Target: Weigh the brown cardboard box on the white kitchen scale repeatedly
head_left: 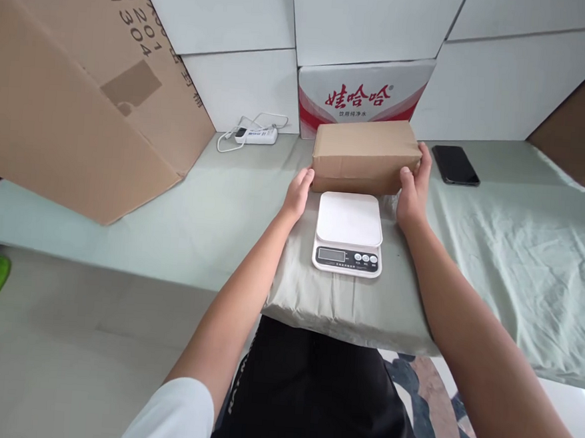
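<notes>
A closed brown cardboard box (361,158) is gripped at its two ends, just behind a white digital kitchen scale (350,220). My left hand (298,191) presses the box's left end with thumb and fingers. At the opposite end, my right hand (415,187) has its thumb on the front face and its fingers round the side. The scale's platform carries nothing, and its display looks blank. Whether the box rests on the cloth or is slightly raised, I cannot tell.
A black phone (455,165) lies right of the box. A white power strip (256,135) with its cord is at the back left. White cartons (236,85), one with red print (361,94), line the back. A large cardboard box (105,99) stands left on the cloth-covered table (212,220).
</notes>
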Demonstrator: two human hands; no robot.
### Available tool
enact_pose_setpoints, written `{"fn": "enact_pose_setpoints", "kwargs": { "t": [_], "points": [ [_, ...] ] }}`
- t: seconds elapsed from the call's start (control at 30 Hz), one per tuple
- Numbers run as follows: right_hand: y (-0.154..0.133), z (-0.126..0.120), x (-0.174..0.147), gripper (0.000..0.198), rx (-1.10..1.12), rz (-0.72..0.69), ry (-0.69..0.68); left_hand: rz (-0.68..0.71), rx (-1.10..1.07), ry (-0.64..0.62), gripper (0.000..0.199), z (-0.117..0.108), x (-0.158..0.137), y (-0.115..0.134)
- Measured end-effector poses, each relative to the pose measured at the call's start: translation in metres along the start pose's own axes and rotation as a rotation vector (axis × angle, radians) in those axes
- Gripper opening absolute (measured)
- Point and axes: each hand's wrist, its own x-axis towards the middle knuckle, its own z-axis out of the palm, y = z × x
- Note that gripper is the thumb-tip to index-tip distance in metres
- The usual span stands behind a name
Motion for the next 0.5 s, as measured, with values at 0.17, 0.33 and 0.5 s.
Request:
{"fn": "enact_pose_setpoints", "kwargs": {
  "t": [0.17, 0.33, 0.5],
  "points": [
    [0.012, -0.006, 0.000, 0.095, 0.014, 0.052, -0.048, 0.003, 0.024, 0.038, 0.096, -0.006, 0.000, 0.000],
    [0.029, -0.014, 0.001, 0.098, 0.078, 0.153, 0.011, 0.022, 0.012, 0.186, 0.107, -0.022, 0.005, 0.002],
    [0.038, -0.017, 0.000, 0.104, 0.068, 0.107, -0.083, -0.032, -0.009, 0.110, 0.110, -0.018, 0.004, 0.000]
  ]
}}
